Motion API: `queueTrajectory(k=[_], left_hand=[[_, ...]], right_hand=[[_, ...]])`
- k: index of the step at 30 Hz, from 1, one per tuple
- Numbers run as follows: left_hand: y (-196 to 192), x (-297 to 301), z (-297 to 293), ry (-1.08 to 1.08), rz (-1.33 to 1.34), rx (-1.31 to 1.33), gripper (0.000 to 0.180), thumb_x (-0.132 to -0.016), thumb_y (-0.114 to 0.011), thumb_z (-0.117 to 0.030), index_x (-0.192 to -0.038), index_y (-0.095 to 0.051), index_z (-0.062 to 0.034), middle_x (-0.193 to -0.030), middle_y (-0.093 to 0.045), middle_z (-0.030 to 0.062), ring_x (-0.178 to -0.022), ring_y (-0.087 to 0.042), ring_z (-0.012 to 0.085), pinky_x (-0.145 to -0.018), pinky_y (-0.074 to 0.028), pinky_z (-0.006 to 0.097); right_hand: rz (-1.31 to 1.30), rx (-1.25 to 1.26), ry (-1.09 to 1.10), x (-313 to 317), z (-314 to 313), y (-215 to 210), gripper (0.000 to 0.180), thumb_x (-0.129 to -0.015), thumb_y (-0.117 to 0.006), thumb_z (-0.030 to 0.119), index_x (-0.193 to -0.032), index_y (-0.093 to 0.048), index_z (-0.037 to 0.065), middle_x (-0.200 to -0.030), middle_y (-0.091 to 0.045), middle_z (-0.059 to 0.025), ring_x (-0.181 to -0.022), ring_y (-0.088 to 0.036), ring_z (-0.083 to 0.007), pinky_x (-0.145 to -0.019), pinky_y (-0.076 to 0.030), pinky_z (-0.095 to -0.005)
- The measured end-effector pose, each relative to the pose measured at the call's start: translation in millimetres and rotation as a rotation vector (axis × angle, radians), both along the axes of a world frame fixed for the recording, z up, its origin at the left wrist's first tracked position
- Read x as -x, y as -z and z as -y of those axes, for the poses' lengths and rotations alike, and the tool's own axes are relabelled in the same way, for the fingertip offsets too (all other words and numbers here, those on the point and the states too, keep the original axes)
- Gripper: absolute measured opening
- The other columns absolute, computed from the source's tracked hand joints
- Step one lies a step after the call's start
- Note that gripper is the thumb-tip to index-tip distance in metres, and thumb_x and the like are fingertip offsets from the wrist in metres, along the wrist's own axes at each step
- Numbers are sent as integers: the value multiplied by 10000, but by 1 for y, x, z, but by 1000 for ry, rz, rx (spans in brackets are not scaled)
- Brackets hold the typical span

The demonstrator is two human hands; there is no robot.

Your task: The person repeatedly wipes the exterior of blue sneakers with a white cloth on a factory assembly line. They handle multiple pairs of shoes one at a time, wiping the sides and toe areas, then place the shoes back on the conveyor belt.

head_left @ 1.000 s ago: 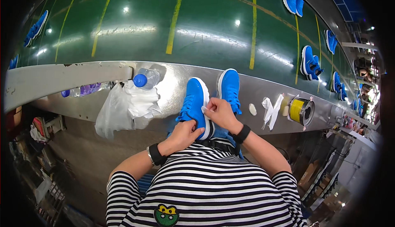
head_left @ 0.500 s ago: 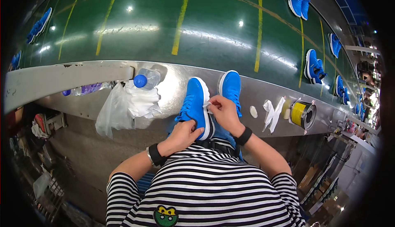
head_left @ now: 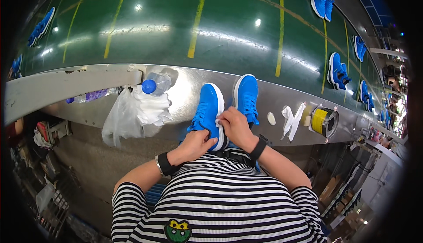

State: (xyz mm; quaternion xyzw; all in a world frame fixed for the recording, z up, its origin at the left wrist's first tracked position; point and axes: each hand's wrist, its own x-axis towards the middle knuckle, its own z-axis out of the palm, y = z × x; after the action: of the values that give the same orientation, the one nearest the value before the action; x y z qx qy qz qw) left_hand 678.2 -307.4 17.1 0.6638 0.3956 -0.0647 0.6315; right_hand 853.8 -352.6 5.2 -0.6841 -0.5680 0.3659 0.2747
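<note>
Holding the nearer blue shoe (head_left: pixel 208 111) at its heel, we had our left hand (head_left: pixel 197 142) cupped round the rear from below, fingers curled closed against the sole edge. Our right hand (head_left: pixel 235 126) was pinched shut on a small white cloth (head_left: pixel 217 120), pressed to the white sole rim at the heel. That shoe lay on the steel surface (head_left: pixel 269 100) right in front of us, toe pointing to 12 o'clock.

Just beside it, at 1 o'clock, sat its partner shoe (head_left: pixel 246 96), touched by neither hand; we judged it was yet to be wiped, and the heel of the first was mid-wipe. At 10 o'clock lay a clear bag (head_left: pixel 132 115) and a water bottle (head_left: pixel 155 84); at 3 o'clock, white rags (head_left: pixel 291 118) and a yellow tape roll (head_left: pixel 323 122).

Farther off, more blue pairs (head_left: pixel 338 70) rode the green belt (head_left: pixel 176 27).
</note>
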Motion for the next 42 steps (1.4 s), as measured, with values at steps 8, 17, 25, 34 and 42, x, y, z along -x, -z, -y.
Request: queueTrajectory(k=[8,17,25,34,42], left_hand=[[0,2,-1,33,16,-39,364,-824,-594,-276,-631,-508,21,-591,-546,187,-538,-549,334,-517,-411,410],[3,5,0,33,-9,-28,371,-824,-596,-282,-629,-509,22,-596,-546,184,-532,-539,331,-518,-406,407],[2,5,-6,-4,-9,27,375,-831,-602,-300,-652,-523,19,-590,-539,174,-520,-543,299,-509,-408,384],[14,15,-6,20,64,42,399,-833,-596,-300,-611,-488,14,-566,-521,173,-504,-521,301,-501,-396,384],[15,15,-6,8,105,16,400,-833,-596,-298,-617,-485,20,-560,-512,184,-503,-512,325,-502,-396,396]], right_hand=[[-64,90,-53,-3,12,-8,24,-736,-617,11,-753,-602,6,-735,-522,-133,-677,-531,-302,-612,-422,-363],[-196,210,-158,-7,18,-18,39,-741,-630,20,-775,-618,4,-740,-537,-127,-684,-544,-280,-624,-433,-343],[-277,173,99,3,16,-33,98,-763,-611,1,-853,-576,16,-774,-513,-110,-694,-527,-225,-640,-429,-312],[29,112,-95,3,-29,5,136,-772,-539,-37,-871,-494,45,-829,-472,-151,-755,-512,-340,-647,-420,-408],[131,87,-95,-19,-81,30,73,-754,-545,0,-825,-537,14,-820,-528,-191,-793,-533,-379,-702,-428,-439]])
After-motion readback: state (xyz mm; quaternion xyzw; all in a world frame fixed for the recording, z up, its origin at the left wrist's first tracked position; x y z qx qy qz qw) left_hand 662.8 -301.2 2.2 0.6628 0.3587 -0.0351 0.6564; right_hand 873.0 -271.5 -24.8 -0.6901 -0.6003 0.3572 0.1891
